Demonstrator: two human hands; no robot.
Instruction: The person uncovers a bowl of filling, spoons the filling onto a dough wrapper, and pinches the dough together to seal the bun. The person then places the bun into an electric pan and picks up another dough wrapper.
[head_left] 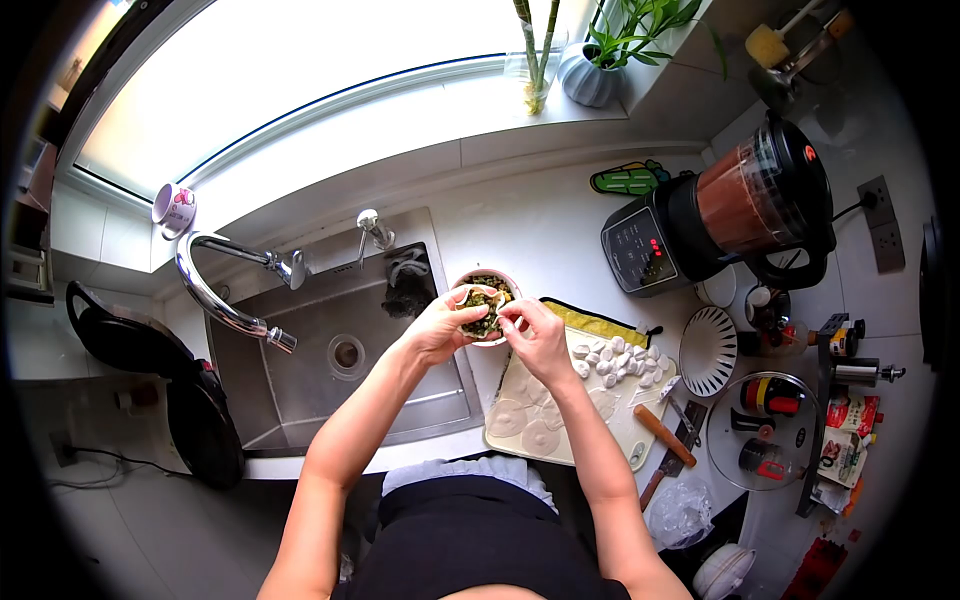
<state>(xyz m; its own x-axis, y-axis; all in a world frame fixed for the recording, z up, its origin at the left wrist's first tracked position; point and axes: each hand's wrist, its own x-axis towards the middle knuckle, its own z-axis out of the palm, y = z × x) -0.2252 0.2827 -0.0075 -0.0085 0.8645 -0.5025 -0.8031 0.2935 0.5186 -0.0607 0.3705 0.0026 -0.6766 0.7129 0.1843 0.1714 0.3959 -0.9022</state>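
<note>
My left hand point(436, 328) cradles a filled dumpling point(478, 307), a pale dough wrapper with dark green filling showing. At the wrapper's right edge, the closed fingers of my right hand point(538, 338) pinch the dough. Directly beneath both hands is a bowl point(508, 279) of green and yellow filling, partly hidden. To the right lies a cutting board point(567, 450) with flat round wrappers point(516, 416) on its near left part. Several small floured dough pieces point(622, 360) are clustered on its far right part.
Left of the bowl is a steel sink point(290, 385) with a curved faucet point(205, 290). A wooden-handled rolling pin point(664, 435) and a knife point(672, 463) lie by the board's right edge. Behind stands a blender point(715, 215); a ribbed white dish point(709, 350) and glass lid point(762, 430) are right.
</note>
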